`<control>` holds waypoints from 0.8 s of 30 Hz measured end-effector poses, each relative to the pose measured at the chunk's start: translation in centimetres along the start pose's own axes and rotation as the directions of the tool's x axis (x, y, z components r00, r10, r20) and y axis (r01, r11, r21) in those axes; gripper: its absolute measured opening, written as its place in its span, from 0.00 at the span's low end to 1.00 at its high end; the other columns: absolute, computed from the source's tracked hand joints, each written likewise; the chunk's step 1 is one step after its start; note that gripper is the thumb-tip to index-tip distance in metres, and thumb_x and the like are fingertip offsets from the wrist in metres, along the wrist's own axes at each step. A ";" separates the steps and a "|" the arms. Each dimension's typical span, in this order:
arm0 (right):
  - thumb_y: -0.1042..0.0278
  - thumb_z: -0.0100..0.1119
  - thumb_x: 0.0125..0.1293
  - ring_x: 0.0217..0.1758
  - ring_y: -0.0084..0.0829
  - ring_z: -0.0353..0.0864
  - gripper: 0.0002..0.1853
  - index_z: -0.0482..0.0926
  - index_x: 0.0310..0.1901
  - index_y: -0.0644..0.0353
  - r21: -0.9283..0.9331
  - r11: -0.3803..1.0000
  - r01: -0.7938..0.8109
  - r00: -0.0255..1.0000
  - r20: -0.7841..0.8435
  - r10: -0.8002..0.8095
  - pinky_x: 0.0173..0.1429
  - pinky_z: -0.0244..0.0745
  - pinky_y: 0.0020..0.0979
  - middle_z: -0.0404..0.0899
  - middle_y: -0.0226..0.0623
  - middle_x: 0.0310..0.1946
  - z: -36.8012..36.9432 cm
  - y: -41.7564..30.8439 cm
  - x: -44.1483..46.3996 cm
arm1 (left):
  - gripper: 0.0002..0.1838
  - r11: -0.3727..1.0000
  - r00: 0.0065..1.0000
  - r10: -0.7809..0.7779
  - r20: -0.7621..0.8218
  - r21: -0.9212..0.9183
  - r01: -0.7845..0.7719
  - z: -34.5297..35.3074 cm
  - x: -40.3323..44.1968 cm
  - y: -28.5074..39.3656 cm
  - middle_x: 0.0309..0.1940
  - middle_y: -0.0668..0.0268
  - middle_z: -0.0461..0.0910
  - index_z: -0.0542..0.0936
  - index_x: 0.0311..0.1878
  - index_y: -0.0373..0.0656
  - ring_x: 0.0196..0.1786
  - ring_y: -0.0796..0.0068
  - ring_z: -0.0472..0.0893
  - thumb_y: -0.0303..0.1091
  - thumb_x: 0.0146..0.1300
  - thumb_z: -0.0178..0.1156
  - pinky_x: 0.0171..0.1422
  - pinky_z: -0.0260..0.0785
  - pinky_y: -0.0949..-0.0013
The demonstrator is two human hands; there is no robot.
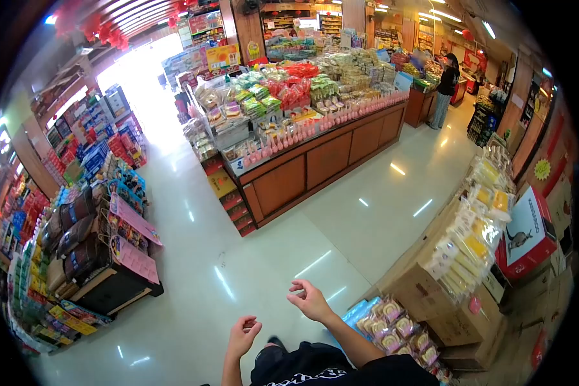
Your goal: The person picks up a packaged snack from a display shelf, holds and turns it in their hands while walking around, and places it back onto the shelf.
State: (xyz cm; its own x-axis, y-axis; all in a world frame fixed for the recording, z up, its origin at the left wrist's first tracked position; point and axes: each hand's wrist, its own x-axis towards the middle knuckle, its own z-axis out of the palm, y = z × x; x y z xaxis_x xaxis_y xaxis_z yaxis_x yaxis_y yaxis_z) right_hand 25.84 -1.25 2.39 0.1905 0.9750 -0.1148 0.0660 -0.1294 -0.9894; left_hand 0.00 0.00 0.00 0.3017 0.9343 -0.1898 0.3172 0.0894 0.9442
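Both of my hands are raised in front of my body above the pale tiled floor [289,264]. My left hand [243,336] is at the bottom middle, its fingers loosely bent with nothing in them. Further right and a little higher, my right hand [309,300] has its fingers apart and bent, also with nothing in them. Nearest to my right hand are packs of round, swirled snacks [392,315], stacked below and to the right of it. Neither hand touches any goods.
A wooden counter [328,157] piled with packaged goods stands ahead. Cardboard boxes [424,276] with bagged yellow goods [466,244] are at right. A black display stand [119,283] stands at left. A person [445,90] stands in the aisle at the back right.
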 end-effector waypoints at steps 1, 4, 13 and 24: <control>0.61 0.65 0.63 0.44 0.32 0.83 0.28 0.69 0.61 0.65 0.003 1.000 0.009 1.000 -0.006 -0.009 0.48 0.79 0.31 0.79 0.44 0.51 0.1 0.1 0.1 | 0.18 1.000 1.000 -0.014 -0.024 0.001 0.014 0.1 0.1 -0.3 0.39 0.63 0.82 0.78 0.51 0.35 0.43 0.74 0.81 0.36 0.63 0.66 0.50 0.75 0.69; 0.62 0.65 0.63 0.43 0.32 0.84 0.28 0.70 0.61 0.66 -0.028 1.000 -0.011 0.999 -0.032 0.010 0.47 0.79 0.32 0.79 0.44 0.50 -1.0 0.1 6.8 | 0.17 0.998 0.998 -0.051 -0.035 -0.042 0.049 0.5 7.8 -1.4 0.38 0.63 0.82 0.78 0.50 0.35 0.42 0.75 0.81 0.35 0.63 0.66 0.48 0.75 0.71; 0.61 0.67 0.63 0.43 0.32 0.84 0.29 0.70 0.61 0.66 -0.117 0.989 -0.092 0.986 -0.148 0.074 0.45 0.80 0.30 0.79 0.44 0.51 -1.2 -1.5 22.4 | 0.17 0.999 0.998 0.043 0.042 0.013 -0.043 -4.4 31.5 2.5 0.38 0.63 0.82 0.78 0.50 0.34 0.41 0.75 0.81 0.36 0.64 0.65 0.47 0.75 0.72; 0.61 0.67 0.63 0.42 0.31 0.83 0.30 0.69 0.62 0.66 -0.067 0.991 -0.115 0.929 -0.361 0.083 0.45 0.80 0.31 0.79 0.45 0.51 -6.6 -2.8 37.3 | 0.18 0.975 0.910 0.161 0.382 0.084 -0.208 -0.7 53.1 14.0 0.41 0.63 0.82 0.78 0.53 0.36 0.44 0.75 0.80 0.38 0.65 0.64 0.51 0.74 0.70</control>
State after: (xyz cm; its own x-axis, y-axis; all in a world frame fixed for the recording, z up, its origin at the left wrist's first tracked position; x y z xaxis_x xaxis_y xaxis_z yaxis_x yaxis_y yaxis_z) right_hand 39.24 34.31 1.44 0.5360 0.8295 -0.1567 0.1091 -0.2522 -0.9615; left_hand 19.79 51.14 3.31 0.6691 0.7329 -0.1232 0.3216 -0.1362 0.9370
